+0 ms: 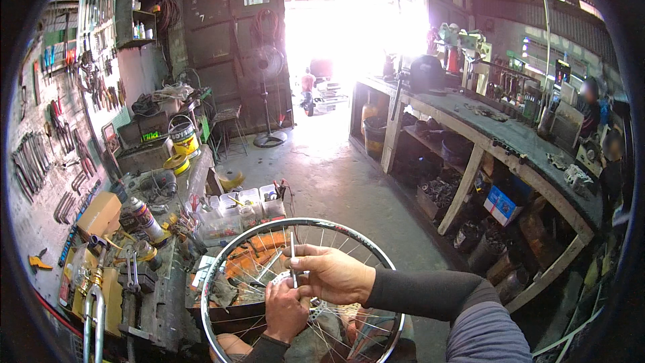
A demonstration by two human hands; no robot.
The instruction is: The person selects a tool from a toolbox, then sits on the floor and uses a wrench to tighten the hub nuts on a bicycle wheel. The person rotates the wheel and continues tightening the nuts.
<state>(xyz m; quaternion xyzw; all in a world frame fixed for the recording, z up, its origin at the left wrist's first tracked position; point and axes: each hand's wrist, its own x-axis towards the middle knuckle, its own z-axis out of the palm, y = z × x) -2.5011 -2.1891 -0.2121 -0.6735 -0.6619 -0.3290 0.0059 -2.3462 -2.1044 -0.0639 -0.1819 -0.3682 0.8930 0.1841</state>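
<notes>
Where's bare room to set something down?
Floor: open stretch bordered by plastic bins, wheel, right bench and fan. Right bench: bare strip on top, between its metal parts. Crowded: left table, with spray can, box and tools; under the right bench; the wheel's middle, where left hand and right hand come close together.

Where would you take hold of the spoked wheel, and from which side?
Probably the rim at its upper right, coming in from the right, over the floor: there it is an exposed, continuous curved band with neither hand on it, while the left hand and right hand crowd the middle.
</notes>
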